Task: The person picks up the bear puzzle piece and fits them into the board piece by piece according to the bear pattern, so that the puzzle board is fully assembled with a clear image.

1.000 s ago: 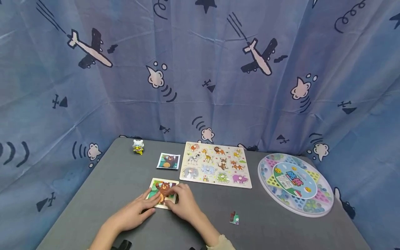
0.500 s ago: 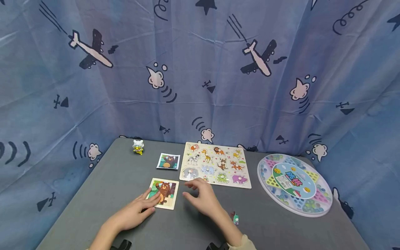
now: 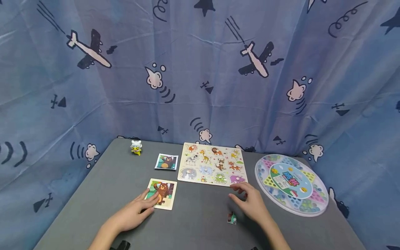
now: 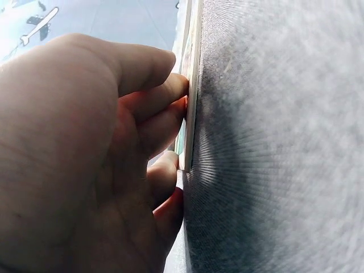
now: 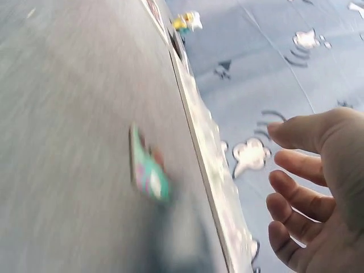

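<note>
A square bear jigsaw puzzle (image 3: 168, 196) lies on the grey table, its lower right part showing bare pale wood. My left hand (image 3: 132, 213) rests on its left side with the fingers extended; in the left wrist view the fingertips touch the puzzle (image 4: 190, 131) near its edge. A loose puzzle piece (image 3: 232, 218), green and brown, lies to the right on the table. Just above and right of that piece hovers my right hand (image 3: 252, 203), fingers loosely bent and holding nothing. The right wrist view shows the piece (image 5: 147, 170) apart from the hand (image 5: 310, 187).
Behind the puzzle lies a small bear picture card (image 3: 167, 162). A wooden animal peg board (image 3: 200, 182) is at the back middle. A round board game (image 3: 292, 185) leans toward the right side. A small yellow and white figurine (image 3: 136, 147) stands at the back left, before a curtain (image 3: 175, 69).
My right hand has left the puzzle and moved right across the table to above the loose piece. My left hand has stayed on the puzzle.
</note>
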A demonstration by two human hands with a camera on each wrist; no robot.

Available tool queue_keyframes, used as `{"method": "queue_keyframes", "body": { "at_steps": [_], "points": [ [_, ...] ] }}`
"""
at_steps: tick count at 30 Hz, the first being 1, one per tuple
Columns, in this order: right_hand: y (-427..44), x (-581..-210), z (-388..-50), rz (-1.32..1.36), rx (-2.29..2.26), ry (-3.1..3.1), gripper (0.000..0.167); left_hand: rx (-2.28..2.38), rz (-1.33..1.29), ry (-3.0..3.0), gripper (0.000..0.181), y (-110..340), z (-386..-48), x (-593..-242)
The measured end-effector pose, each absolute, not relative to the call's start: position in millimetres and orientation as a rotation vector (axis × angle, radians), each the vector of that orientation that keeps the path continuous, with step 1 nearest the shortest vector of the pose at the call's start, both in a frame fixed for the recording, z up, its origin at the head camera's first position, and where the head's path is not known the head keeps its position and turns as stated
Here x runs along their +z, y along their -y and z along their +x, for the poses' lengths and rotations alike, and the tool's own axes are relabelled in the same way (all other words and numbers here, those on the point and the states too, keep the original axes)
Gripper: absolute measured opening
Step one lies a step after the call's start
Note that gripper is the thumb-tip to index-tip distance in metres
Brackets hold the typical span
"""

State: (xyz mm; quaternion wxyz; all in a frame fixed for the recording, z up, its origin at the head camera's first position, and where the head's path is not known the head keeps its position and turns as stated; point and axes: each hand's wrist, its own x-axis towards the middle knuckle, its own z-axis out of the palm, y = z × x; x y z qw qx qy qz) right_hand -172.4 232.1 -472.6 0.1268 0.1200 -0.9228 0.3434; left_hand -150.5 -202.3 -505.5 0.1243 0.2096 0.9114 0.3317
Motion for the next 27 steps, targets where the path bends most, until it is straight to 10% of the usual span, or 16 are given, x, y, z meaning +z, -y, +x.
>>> {"method": "queue_keyframes", "body": {
  "at_steps": [27],
  "points": [
    [-279.9, -520.9, -145.9, 0.814, 0.957, 2.781, 0.027, 0.995, 0.599, -2.637, 0.05, 205.5, -150.8, -508.7]
  ]
}}
